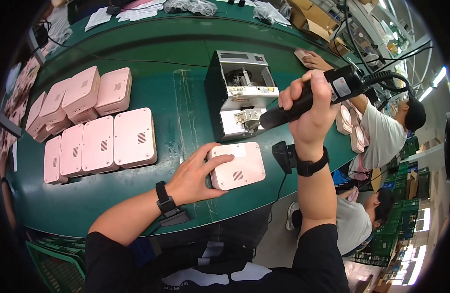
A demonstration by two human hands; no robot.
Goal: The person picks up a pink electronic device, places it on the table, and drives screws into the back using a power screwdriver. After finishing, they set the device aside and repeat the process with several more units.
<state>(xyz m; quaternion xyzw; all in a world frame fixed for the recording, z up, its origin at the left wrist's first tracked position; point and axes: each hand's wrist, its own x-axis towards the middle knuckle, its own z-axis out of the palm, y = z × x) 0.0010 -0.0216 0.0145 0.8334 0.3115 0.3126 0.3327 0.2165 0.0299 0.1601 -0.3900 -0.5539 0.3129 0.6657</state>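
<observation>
Pink box is gripped, long side left-right, nearside of the screw feeder by a wide-spread left hand; driver's clenched in right hand.

The middle is filled by a green-topped workbench. Grey floor is glimpsed at 5 o'clock; green crates are stacked at 4 o'clock. Light is shed by strip lamps at 2 o'clock. Whether the bright patches at 4 o'clock are windows cannot be told.
</observation>
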